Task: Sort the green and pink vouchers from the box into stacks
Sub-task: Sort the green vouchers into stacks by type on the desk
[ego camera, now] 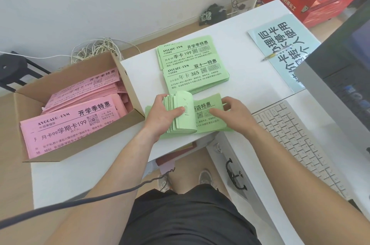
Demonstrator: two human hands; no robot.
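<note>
A cardboard box (pixel 26 100) at the left holds pink vouchers (pixel 76 122) in loose piles. On the white desk (pixel 250 76) lie two overlapping stacks of green vouchers (pixel 192 64). Nearer to me sits a third green stack (pixel 210 116). My left hand (pixel 162 116) grips the left half of that stack, bent up and folded over, with the thumb pressed on top. My right hand (pixel 232 112) rests on the flat right half, fingers spread, holding it down.
A white keyboard (pixel 296 144) lies at the right, with a dark monitor (pixel 344 76) behind it. A pale blue printed sign (pixel 280 48) with a pen (pixel 277 55) on it lies far right. Tangled white cable (pixel 96 48) sits behind the box. A drawer handle (pixel 233 174) is under the desk edge.
</note>
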